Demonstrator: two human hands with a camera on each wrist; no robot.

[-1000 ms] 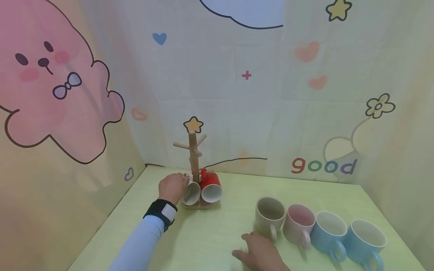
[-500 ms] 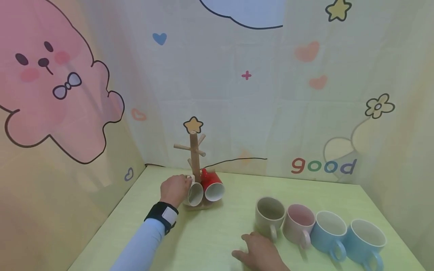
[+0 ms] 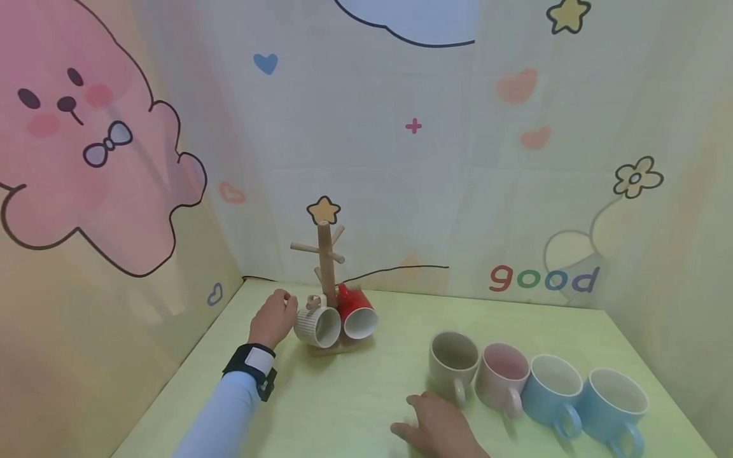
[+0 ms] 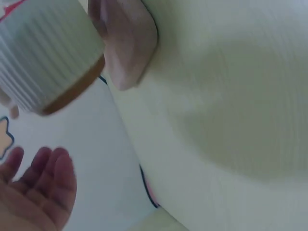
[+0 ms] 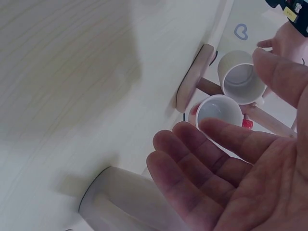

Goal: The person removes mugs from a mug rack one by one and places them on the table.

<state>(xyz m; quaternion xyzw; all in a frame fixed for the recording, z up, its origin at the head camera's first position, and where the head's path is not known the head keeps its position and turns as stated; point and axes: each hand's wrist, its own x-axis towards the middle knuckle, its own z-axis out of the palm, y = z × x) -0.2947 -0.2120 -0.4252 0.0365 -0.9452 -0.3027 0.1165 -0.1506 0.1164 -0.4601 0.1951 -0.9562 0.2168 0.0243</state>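
Observation:
A wooden mug tree (image 3: pixel 326 275) stands toward the back of the table. From its lower pegs hang a white ribbed mug (image 3: pixel 307 327) and a red mug (image 3: pixel 351 308) with a white inside, both tilted mouth forward. My left hand (image 3: pixel 273 321) is just left of the ribbed mug, holding nothing. In the left wrist view, a gap separates its loosely bent fingers (image 4: pixel 63 173) from the mug's ribbed side (image 4: pixel 53 55). My right hand (image 3: pixel 442 427) is at the front, fingers spread and holding nothing, nearest to a grey-beige mug (image 3: pixel 443 374).
Right of the beige mug, a pink mug (image 3: pixel 494 388) and two blue mugs (image 3: pixel 544 399) stand upright in a row, handles toward me. The tree's upper pegs (image 3: pixel 305 247) carry no mugs. A printed cloth (image 3: pixel 366 159) hangs behind the table.
My left hand has let go of the white ribbed mug's handle and moved left, away from it. The mug stays hanging on the tree. My right hand has barely moved.

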